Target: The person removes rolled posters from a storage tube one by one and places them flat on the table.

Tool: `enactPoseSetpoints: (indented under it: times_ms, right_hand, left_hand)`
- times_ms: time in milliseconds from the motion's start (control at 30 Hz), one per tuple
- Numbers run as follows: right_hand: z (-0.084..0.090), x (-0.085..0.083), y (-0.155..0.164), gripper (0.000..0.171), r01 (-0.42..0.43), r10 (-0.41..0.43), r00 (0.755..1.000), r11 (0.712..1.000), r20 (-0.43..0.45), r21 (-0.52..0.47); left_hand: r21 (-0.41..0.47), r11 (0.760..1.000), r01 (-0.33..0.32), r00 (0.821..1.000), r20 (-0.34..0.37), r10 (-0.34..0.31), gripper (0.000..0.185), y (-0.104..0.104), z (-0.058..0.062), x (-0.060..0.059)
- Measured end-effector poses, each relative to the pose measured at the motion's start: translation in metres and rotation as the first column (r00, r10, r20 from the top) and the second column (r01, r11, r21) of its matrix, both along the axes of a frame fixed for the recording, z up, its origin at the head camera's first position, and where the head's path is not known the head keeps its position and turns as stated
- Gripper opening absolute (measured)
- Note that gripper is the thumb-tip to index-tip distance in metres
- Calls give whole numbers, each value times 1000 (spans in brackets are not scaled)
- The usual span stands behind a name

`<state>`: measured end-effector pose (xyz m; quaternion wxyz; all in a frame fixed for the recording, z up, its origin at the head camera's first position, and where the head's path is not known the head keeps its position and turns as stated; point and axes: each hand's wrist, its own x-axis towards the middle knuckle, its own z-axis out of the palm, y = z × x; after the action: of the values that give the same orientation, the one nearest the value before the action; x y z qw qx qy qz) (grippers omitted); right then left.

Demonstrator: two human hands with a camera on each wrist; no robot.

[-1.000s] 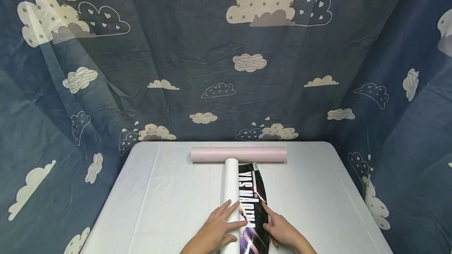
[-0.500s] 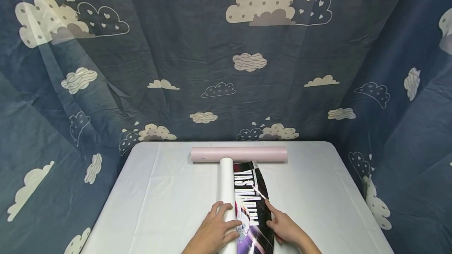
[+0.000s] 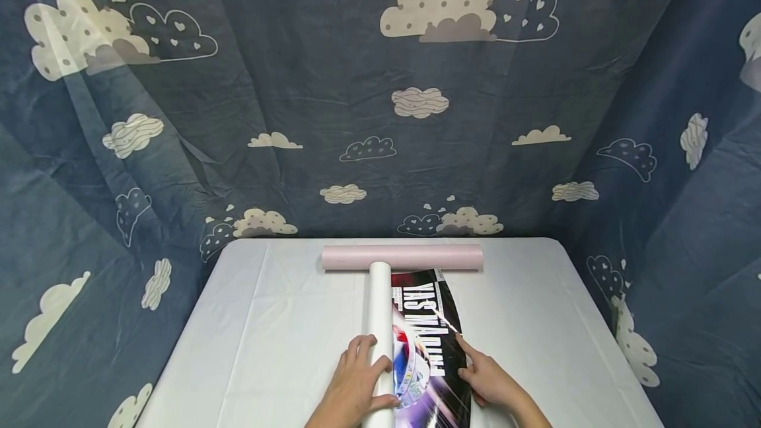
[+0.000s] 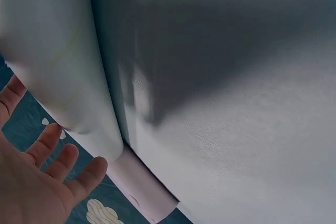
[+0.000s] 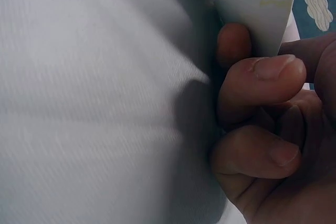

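A poster [image 3: 442, 388], dark and glossy with large white letters, a round colourful picture and purple streaks, lies partly unrolled on the table. Its rolled part [image 3: 380, 302] is a white tube along the left side. My left hand [image 3: 352, 378] rests on that roll, thumb towards the print; in the left wrist view its spread fingers [image 4: 86, 179] touch the roll's side. At the right edge my right hand [image 3: 492, 382] pinches the poster, index finger pointing along the margin. The right wrist view shows curled fingers [image 5: 257, 150] beneath the sheet's white back [image 5: 257, 9].
A pale pink tube [image 3: 404, 257] lies crosswise near the table's far edge, right at the roll's far end. A white cloth covers the table [image 3: 285, 322]. Dark blue cloud-patterned curtains [image 3: 357, 177] hang behind and on both sides.
The roll has moved left with my left hand, and more of the print shows, including the round picture. My right hand has shifted slightly right with the poster's edge.
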<state>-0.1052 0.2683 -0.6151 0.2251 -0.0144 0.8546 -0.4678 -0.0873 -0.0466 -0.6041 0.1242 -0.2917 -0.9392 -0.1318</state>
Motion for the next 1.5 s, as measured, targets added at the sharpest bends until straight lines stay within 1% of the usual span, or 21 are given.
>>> enactPoseSetpoints:
  times_ms: [100,167,233,300,400,467,533,633,700,800,900,1000,1167,1300,1400,1500]
  right_hand:
    - [-1,-1,2,79,19,-19,1000,1000,7,7]
    - [-2,-1,3,79,35,-35,999,999,12,14]
    - [-2,-1,5,79,41,-41,999,999,14,20]
    - [-1,-1,6,79,40,-40,999,999,14,25]
    - [0,0,9,80,26,-26,1000,999,10,25]
    - [1,1,11,80,15,-15,1000,1000,4,19]
    - [2,0,12,81,1,-1,1000,1000,-2,13]
    - [2,-1,14,82,-10,10,1000,1000,-2,0]
    - [2,-2,15,82,-13,13,1000,1000,5,-7]
    - [1,-5,17,82,-22,22,1000,1000,12,-6]
    - [-1,-8,18,81,-27,27,1000,1000,14,-2]
    - [-2,-12,20,81,-20,19,1000,1000,19,3]
    - [-1,-17,23,81,4,-5,999,1000,38,18]
    - [0,-20,25,80,8,-10,999,999,47,40]
    - [0,-23,27,80,14,-18,998,998,53,58]
    - [0,-25,29,80,20,-23,998,998,55,66]
  left_hand:
    - [10,1000,0,999,39,-1,50,-3,2,-1]
    - [25,1000,18,998,66,-20,47,-6,5,-1]
    - [35,998,58,994,91,-61,46,-10,6,-2]
    - [35,993,115,987,112,-118,46,-15,9,-2]
    - [19,980,199,969,146,-199,39,-23,12,-1]
    - [13,973,232,958,169,-230,31,-27,14,0]
    - [16,971,238,956,175,-237,25,-30,14,1]
    - [38,974,225,964,139,-228,14,-31,12,0]
    - [47,977,207,973,92,-211,6,-30,9,-1]
    - [45,985,164,985,42,-166,16,-28,4,-2]
    - [38,994,106,994,20,-106,27,-27,-1,-4]
    - [41,997,59,998,9,-60,38,-26,-6,-6]
    - [67,998,17,1000,-25,-15,51,-25,-11,-9]
    - [93,996,-6,999,-43,10,56,-28,-12,-9]
    - [123,992,-24,999,-25,28,55,-30,-13,-9]
    - [143,989,-38,999,-4,39,48,-33,-14,-9]
